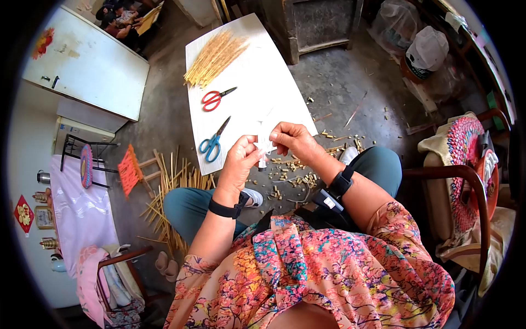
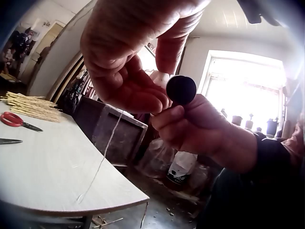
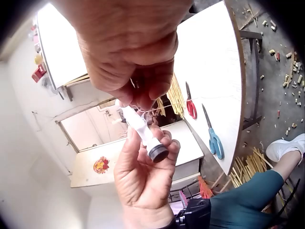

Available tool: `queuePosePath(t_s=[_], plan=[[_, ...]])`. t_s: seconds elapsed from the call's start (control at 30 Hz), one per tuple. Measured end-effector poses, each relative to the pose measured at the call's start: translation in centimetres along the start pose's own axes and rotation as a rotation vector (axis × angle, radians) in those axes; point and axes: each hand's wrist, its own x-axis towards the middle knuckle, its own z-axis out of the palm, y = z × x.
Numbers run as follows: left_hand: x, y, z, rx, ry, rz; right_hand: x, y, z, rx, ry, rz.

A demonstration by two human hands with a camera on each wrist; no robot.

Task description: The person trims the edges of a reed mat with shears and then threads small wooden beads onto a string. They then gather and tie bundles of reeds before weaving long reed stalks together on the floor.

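My left hand [image 1: 238, 160] grips a small white bottle-shaped piece [image 3: 137, 125] with a round black end [image 3: 158, 153]. In the right wrist view its fingers and thumb lie round the lower part of the piece. Close at the other end, my right hand [image 1: 298, 142] pinches a thin white thread [image 2: 107, 144]. That thread hangs down over the white table [image 1: 257, 71] in the left wrist view. On the tabletop lie red-handled scissors [image 1: 212, 100], blue-handled scissors [image 1: 211, 147] and a bundle of straw stalks [image 1: 216, 59]. The right fingertips are partly hidden.
Loose stalks [image 1: 174, 192] lie on the floor left of the knees. Short cut stalk pieces [image 1: 298, 175] are scattered under the table's edge. To the right stands an armchair [image 1: 476, 175] with a braided round mat; an orange woven stool [image 1: 131, 171] is at the left.
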Motion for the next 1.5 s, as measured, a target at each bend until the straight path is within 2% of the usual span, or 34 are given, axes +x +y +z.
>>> queuePosePath(t_s=[0.3, 0.37, 0.43, 0.5, 0.57, 0.7, 0.77, 0.83, 0.9, 1.03, 1.23, 1.3, 1.4, 1.5], plan=[[-0.5, -0.4, -0.8, 0.037, 0.006, -0.035, 0.2, -1.0, -1.5, 0.224, 0.127, 0.003], [-0.5, -1.2, -1.6, 0.071, 0.001, -0.063, 0.4, -1.0, -2.3, 0.208, 0.244, -0.067], [-0.1, -2.4, -3.0, 0.508, -0.062, -0.081, 0.8, -1.1, -3.5, 0.278, 0.321, -0.129], [0.0, -3.1, -3.6, 0.452, -0.072, -0.082, 1.1, -1.3, -4.9, 0.342, 0.456, -0.131], [-0.2, -2.9, -4.0, 0.227, -0.022, -0.163, 1.2, -1.7, -6.0, 0.425, 0.562, -0.138], [1.1, -4.5, -6.3, 0.166, 0.179, -0.247, 1.4, -1.9, -7.2, 0.428, 0.501, -0.206], [1.5, -5.2, -7.1, 0.137, 0.213, -0.259, 1.4, -2.2, -7.0, 0.426, 0.487, -0.225], [1.8, -5.5, -7.3, 0.11, 0.248, -0.271, 1.3, -2.9, -6.7, 0.402, 0.58, -0.217], [1.9, -5.7, -7.4, 0.057, 0.266, -0.254, 1.5, -2.8, -6.9, 0.363, 0.587, -0.246], [1.8, -5.5, -7.0, -0.063, 0.235, -0.196, 1.5, -3.3, -7.2, 0.328, 0.621, -0.269], [1.9, -5.8, -7.0, -0.048, 0.249, -0.199, 1.5, -3.2, -7.8, 0.333, 0.616, -0.195], [1.9, -5.8, -6.8, -0.084, 0.246, -0.192, 1.4, -3.0, -8.0, 0.363, 0.684, -0.254], [1.4, -5.0, -6.3, -0.207, 0.198, -0.159, 1.2, -3.6, -9.7, 0.461, 0.856, -0.488], [1.0, -4.0, -5.7, -0.358, 0.109, -0.111, 0.4, -5.1, -10.5, 0.51, 0.964, -0.535]])
